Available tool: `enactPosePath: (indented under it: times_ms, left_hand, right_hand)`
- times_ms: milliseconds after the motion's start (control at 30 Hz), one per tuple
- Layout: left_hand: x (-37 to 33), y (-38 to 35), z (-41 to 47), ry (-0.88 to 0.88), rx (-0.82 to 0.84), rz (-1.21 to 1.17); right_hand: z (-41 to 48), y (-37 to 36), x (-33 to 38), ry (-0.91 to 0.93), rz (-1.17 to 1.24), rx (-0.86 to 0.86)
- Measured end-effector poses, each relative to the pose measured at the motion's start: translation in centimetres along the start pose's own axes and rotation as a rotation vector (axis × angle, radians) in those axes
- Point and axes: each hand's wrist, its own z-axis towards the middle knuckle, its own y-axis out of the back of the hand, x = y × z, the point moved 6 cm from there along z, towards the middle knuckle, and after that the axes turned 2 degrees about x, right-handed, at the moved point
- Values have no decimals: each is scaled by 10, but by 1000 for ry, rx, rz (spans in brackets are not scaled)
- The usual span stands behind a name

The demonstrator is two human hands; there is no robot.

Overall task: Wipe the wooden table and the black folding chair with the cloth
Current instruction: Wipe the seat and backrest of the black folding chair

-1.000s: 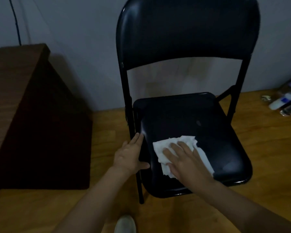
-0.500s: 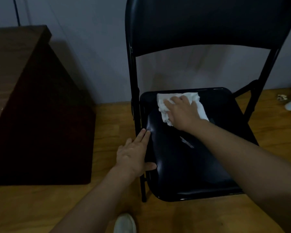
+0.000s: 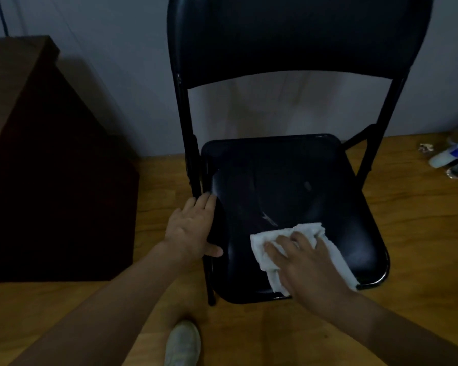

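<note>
The black folding chair (image 3: 288, 180) stands against the wall, its seat facing me. My right hand (image 3: 304, 262) presses a crumpled white cloth (image 3: 265, 254) flat onto the front part of the seat, fingers spread over it. My left hand (image 3: 193, 228) lies on the seat's left edge, thumb on top and fingers along the rim beside the frame tube. The dark wooden table (image 3: 16, 75) stands to the left of the chair; only its corner and side panel show.
The floor is light wood. Several plastic bottles (image 3: 452, 157) lie on the floor at the right edge near the wall. My white shoe (image 3: 183, 344) is at the bottom, in front of the chair's front left leg.
My right hand has dragged the cloth from the back of the seat to its front. My left hand stays on the seat's left edge.
</note>
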Motion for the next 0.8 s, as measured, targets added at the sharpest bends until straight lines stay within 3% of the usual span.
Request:
enactPosePath:
  times_ms: [233, 433, 633, 800]
  left_hand:
    - [10, 1, 7, -90, 11, -6]
    - [18, -11, 6, -95, 23, -147]
    - [21, -9, 2, -89, 65, -218]
    - [16, -3, 1, -52, 84, -185]
  right_hand:
    - [116, 33, -34, -107, 8, -174]
    - [195, 61, -49, -221, 53, -210]
    - [87, 34, -15, -136, 103, -239]
    - [-18, 1, 5, -61, 55, -88]
